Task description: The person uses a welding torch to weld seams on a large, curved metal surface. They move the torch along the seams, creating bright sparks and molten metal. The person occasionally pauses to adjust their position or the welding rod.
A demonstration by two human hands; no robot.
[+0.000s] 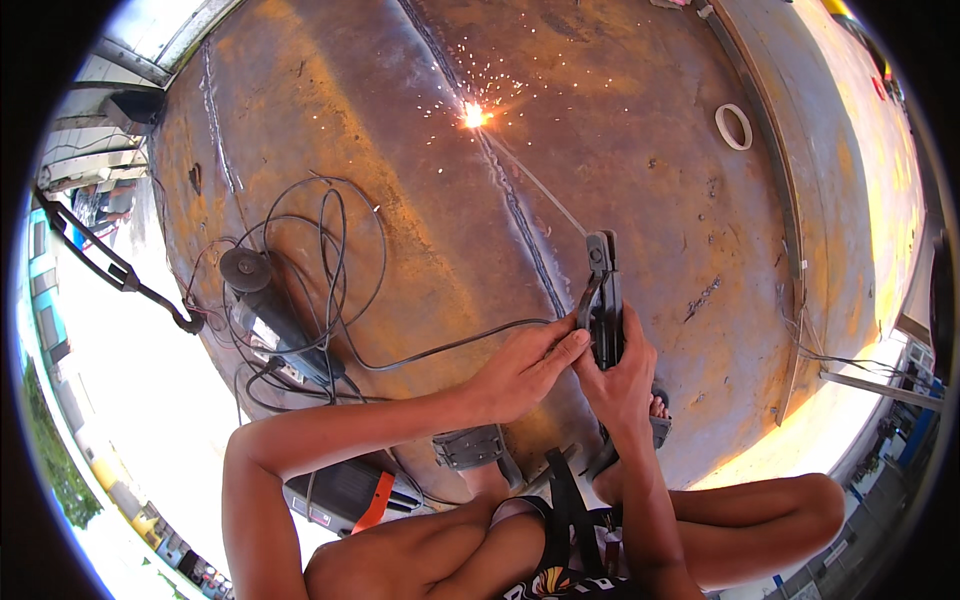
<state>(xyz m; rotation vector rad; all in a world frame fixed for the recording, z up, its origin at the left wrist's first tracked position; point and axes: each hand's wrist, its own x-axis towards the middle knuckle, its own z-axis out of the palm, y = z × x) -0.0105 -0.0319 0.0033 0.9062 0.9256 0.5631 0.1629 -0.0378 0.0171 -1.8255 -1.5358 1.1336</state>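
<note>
A black welding electrode holder [601,310] is gripped in my right hand [622,378], its jaws pointing away from me. From the jaws a thin welding rod [545,192] slants up and to the left. Its far end meets a bright arc [475,116] that throws sparks over a seam [520,220] in the rusty steel plate [420,200]. My left hand [535,368] is closed against the holder's left side, thumb pressed to it. A black cable [440,352] runs left from near that hand.
An angle grinder [278,312] lies among looped cables on the left. Behind it sits a black and orange machine [350,497]. A pale ring [733,127] rests on the plate near a raised edge strip [785,190]. A hooked metal bar [120,270] hangs at far left. My sandalled feet [478,450] are close by.
</note>
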